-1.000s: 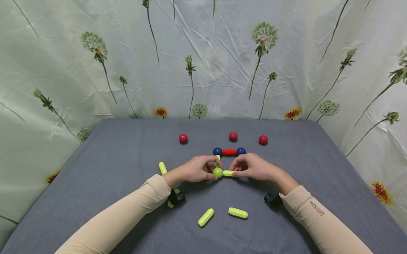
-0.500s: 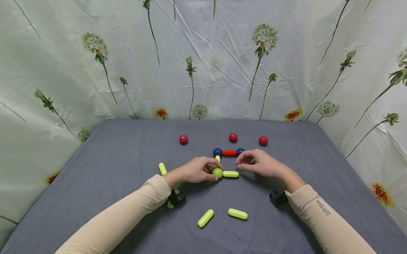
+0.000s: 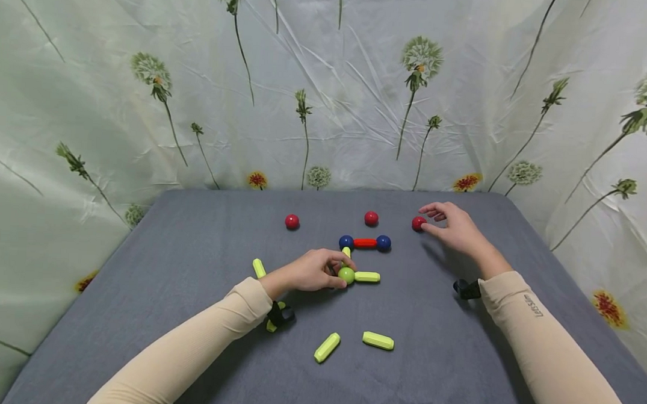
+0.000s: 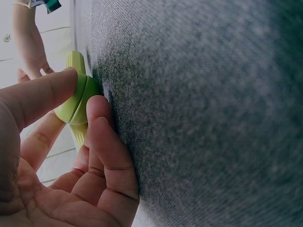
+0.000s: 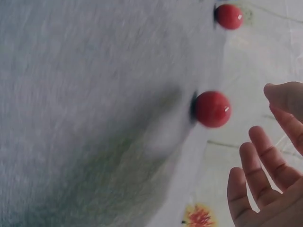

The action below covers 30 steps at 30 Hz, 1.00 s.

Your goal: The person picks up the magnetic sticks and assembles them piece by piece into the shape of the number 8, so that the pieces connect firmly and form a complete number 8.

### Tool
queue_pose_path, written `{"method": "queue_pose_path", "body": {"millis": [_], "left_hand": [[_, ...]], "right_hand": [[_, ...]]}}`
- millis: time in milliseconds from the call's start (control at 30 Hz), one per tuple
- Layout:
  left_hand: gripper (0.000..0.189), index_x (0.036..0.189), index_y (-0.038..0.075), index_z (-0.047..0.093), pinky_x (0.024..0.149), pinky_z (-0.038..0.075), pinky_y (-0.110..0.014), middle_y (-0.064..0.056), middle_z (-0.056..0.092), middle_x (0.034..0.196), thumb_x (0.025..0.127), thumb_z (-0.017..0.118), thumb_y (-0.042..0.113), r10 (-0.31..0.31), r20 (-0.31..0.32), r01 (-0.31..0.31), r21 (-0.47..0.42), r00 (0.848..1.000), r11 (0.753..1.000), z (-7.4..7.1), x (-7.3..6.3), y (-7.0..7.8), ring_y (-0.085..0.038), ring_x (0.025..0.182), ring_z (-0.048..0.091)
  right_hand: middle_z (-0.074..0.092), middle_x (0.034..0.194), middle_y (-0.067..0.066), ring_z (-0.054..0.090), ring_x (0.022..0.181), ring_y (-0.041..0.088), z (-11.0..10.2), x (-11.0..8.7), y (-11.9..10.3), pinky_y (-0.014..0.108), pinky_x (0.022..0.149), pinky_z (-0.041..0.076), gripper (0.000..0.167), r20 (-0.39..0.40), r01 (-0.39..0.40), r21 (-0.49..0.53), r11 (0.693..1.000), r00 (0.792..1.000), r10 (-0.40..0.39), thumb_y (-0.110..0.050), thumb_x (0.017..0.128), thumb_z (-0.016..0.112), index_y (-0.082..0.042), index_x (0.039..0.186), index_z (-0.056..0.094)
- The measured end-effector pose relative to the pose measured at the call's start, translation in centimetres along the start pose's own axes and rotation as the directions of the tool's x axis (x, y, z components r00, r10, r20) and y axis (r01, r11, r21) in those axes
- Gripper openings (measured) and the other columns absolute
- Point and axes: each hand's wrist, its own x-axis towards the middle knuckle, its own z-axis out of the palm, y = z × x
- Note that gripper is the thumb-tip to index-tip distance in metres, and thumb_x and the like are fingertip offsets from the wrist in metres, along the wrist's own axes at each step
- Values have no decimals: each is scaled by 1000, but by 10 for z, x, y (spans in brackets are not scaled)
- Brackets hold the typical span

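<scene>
My left hand [image 3: 316,269] pinches a green ball [image 4: 71,106] between thumb and fingers on the table. Two yellow-green rods meet this ball: one rod [image 3: 367,277] points right, the other [image 3: 346,252] runs back to a blue ball [image 3: 346,243]. A red rod [image 3: 365,243] links that ball to a second blue ball [image 3: 384,243]. Over at the back right, my right hand [image 3: 455,229] hovers with spread fingers beside a red ball [image 3: 418,223]. In the right wrist view a gap shows between the fingers and that red ball [image 5: 213,109].
Two more red balls, one in the middle [image 3: 371,218] and one at the left [image 3: 292,222], sit near the back edge. Loose yellow-green rods lie in front [image 3: 327,347], [image 3: 378,340] and by the left forearm [image 3: 258,268]. A flowered curtain [image 3: 348,137] hangs behind the table.
My right hand has let go of the right-pointing yellow-green rod and moved right and back to the rightmost red ball. The left hand stays on the green ball.
</scene>
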Motion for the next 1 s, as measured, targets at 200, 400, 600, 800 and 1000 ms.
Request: {"method": "queue_pose_path", "body": {"millis": [200,400,600,800,1000], "left_hand": [[32,116,30,62,64,46,-25,0,60,93,85,69,25,-5,-1,5,-1,1000,1000,0,1,-2,-11,73,58],[31,114,32,62,64,45,-25,1,60,92,85,70,25,-8,-4,8,0,1000,1000,0,1,-1,-11,73,57],[31,114,34,62,65,46,-25,2,60,93,85,70,26,-10,-3,10,2,1000,1000,0,1,-2,-12,75,58],[31,114,34,62,66,46,-25,2,60,93,85,69,27,-6,-1,6,3,1000,1000,1,1,-3,-12,76,58],[31,114,33,62,65,46,-25,2,60,93,85,69,27,-4,1,4,3,1000,1000,0,1,-3,-12,75,58]], "right_hand": [[52,127,21,52,114,38,0,4,11,56,93,40,42,73,-53,-38,998,996,55,-26,91,60,-13,131,51],[51,129,20,52,117,39,3,8,19,57,93,42,48,119,-81,-49,996,989,86,-27,92,59,-15,136,46],[53,128,21,53,117,40,4,10,22,58,93,42,48,127,-84,-50,995,988,89,-25,91,60,-16,136,47],[55,125,21,55,115,40,4,9,25,56,92,44,46,126,-84,-41,996,988,88,-26,91,60,-17,135,49],[57,124,20,57,113,38,5,8,27,54,91,45,42,111,-71,-31,997,991,74,-27,92,60,-19,132,51]]}}
